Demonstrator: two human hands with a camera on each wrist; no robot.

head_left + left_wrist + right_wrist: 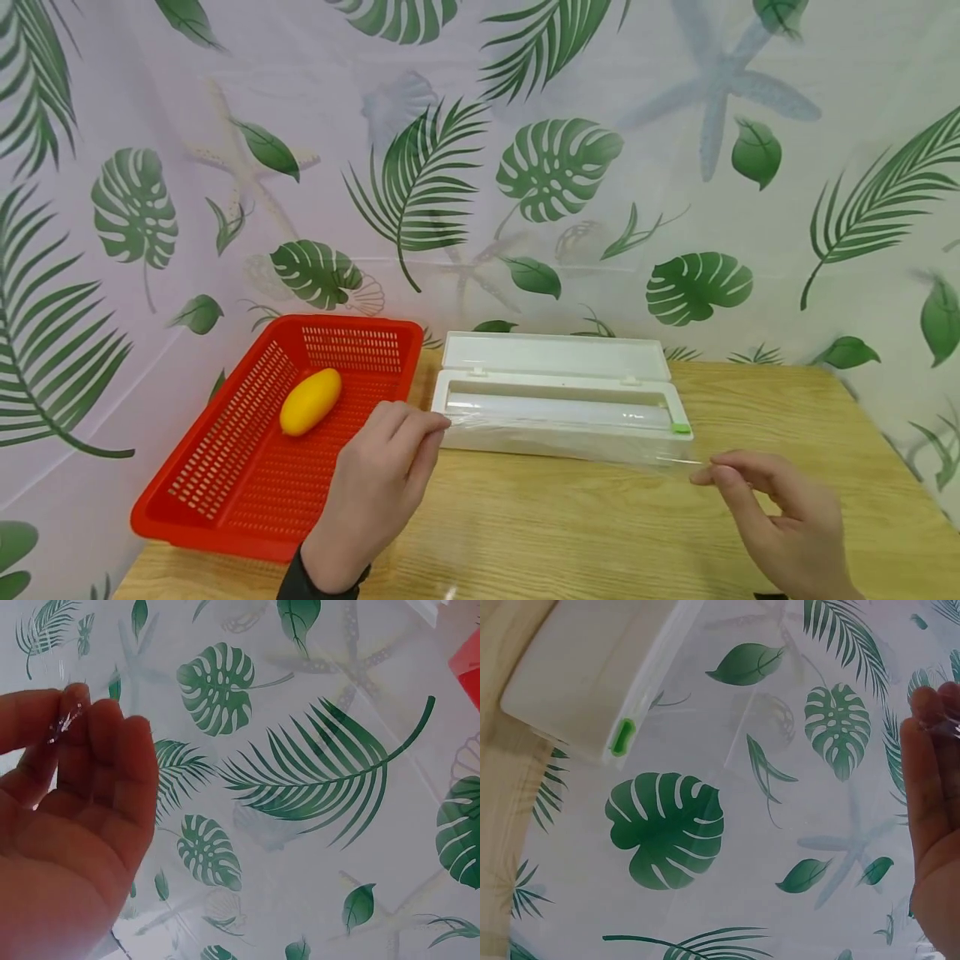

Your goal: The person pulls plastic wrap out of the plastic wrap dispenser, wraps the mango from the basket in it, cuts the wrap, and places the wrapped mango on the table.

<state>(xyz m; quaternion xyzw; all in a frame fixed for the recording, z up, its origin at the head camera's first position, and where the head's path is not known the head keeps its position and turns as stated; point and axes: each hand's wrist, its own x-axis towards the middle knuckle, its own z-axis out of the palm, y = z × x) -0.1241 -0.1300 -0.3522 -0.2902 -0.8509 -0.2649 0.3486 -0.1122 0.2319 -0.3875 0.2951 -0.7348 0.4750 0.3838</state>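
Note:
A clear sheet of plastic wrap (570, 442) stretches between both hands, in front of a white wrap dispenser box (555, 382) whose lid is raised. Thumb and fingers of my left hand (386, 479) pinch one corner of the film near the box's left end; the left wrist view shows crumpled shiny film (66, 724) at those fingertips. With thumb and index finger, my right hand (787, 508) pinches the other corner, lower and right of the box. Inside the box lies the wrap roll (555, 410). A green slider (680, 428) sits at the box's right end.
A red plastic basket (225, 537) stands to the left, close beside my left hand, with a yellow oval fruit-like object (311, 402) in it. Behind the wooden table (600, 542) hangs a leaf-patterned sheet (570, 275).

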